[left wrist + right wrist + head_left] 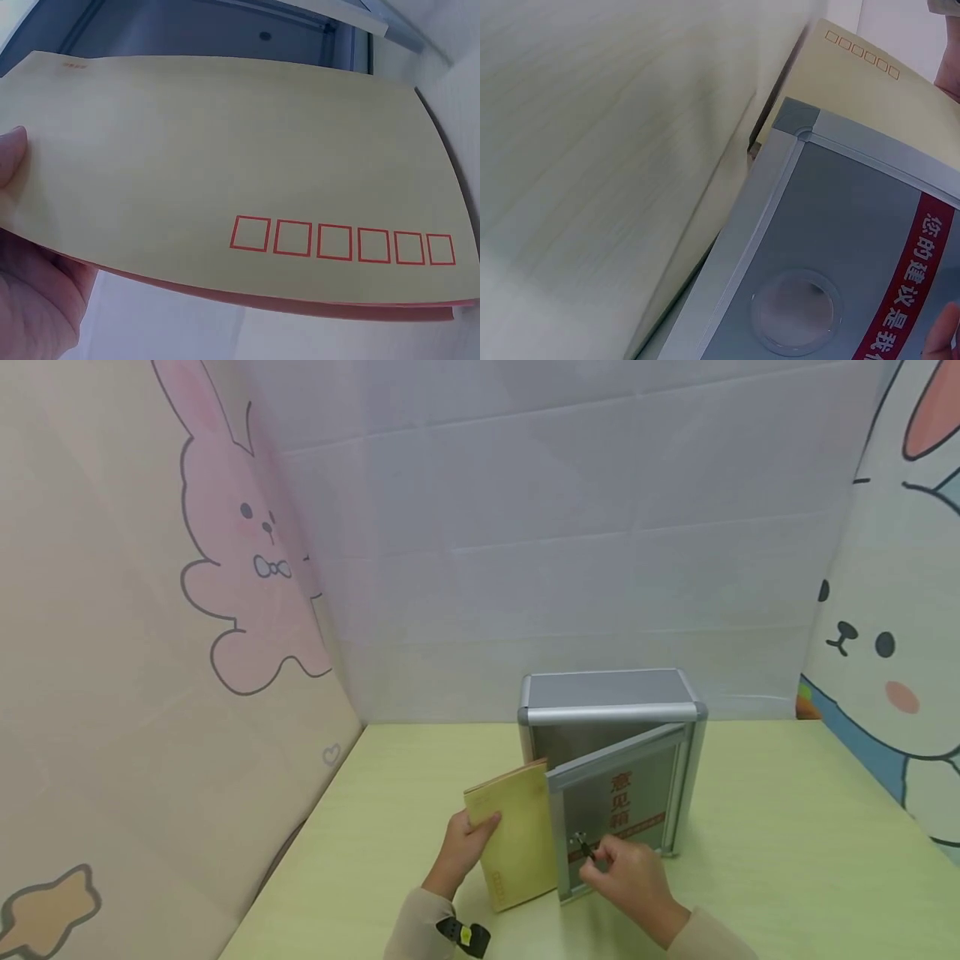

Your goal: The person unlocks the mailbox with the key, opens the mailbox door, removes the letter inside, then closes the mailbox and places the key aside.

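Observation:
My left hand point(461, 845) grips tan envelopes point(519, 843) by their left edge, thumb on the front face; a second layer shows under the top one in the left wrist view. Red postcode squares line the top envelope point(187, 142). The envelopes stand upright at the gap of a grey metal suggestion box point(609, 692). Its front door point(645, 789), with red lettering, is swung outward, hinged on the right. My right hand point(633, 881) pinches a dark-headed key point(588, 852) at the door's lock. Only a right fingertip point(941, 337) shows in the right wrist view.
The box stands on a pale yellow-green table point(780, 843), near a white cloth backdrop point(570, 527). Side panels with cartoon rabbits point(247, 577) flank the table. A round clear window point(795, 311) is set in the door. A black band point(463, 935) circles the left wrist.

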Available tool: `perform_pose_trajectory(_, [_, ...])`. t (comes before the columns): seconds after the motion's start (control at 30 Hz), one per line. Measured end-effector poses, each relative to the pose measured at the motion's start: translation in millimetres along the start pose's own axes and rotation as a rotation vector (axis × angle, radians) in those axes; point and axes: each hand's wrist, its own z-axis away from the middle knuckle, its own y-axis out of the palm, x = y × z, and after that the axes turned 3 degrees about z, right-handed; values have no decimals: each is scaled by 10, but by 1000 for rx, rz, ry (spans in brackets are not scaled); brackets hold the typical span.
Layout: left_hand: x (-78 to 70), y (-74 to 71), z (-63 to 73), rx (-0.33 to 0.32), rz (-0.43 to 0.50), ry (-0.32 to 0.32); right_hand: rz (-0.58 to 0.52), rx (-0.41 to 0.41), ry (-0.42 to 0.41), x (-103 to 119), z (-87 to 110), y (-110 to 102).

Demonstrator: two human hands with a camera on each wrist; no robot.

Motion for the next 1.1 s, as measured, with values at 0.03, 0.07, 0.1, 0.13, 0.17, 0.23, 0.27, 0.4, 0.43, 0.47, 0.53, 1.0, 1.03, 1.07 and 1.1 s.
perform_pose_trajectory(0.03, [3,-13,8,-4,3,-5,1,-1,-5,-2,-2,1])
perform_pose_trajectory(0.07, [8,-26,16,-5,7,-9,2,-2,-7,-3,-3,1])
perform_pose_trajectory(0.1, [11,-39,22,-7,12,-13,4,-4,-9,-4,-4,1])
perform_pose_trajectory(0.13, [17,-52,31,-8,20,-19,1,-5,-9,-1,-2,1])
perform_pose_trajectory(0.17, [23,-66,37,-10,21,-19,1,-5,-9,0,-1,1])
perform_pose_trajectory(0.23, [35,-93,48,-15,28,-21,1,-6,-6,2,0,2])
perform_pose_trajectory(0.27, [41,-106,51,-19,33,-22,0,-5,-4,3,-1,1])
perform_pose_trajectory(0.4, [62,-146,55,-23,35,-20,-5,-3,5,6,-6,-2])
perform_pose_trajectory(0.43, [69,-153,53,-23,35,-22,-8,-2,9,7,-6,-2])
perform_pose_trajectory(0.47, [74,-160,53,-22,35,-23,-12,-1,10,7,-7,-1])
perform_pose_trajectory(0.53, [74,-171,55,-21,33,-30,-16,-3,13,8,-9,1])
perform_pose_trajectory(1.0, [55,-209,79,-37,41,-60,-25,13,31,14,-14,2])
perform_pose_trajectory(1.03, [55,-211,83,-43,39,-59,-28,15,34,13,-11,2])
perform_pose_trajectory(1.07, [55,-213,86,-51,40,-60,-29,16,37,12,-9,2])
perform_pose_trajectory(1.1, [59,-216,87,-60,42,-63,-30,17,41,10,-7,3])
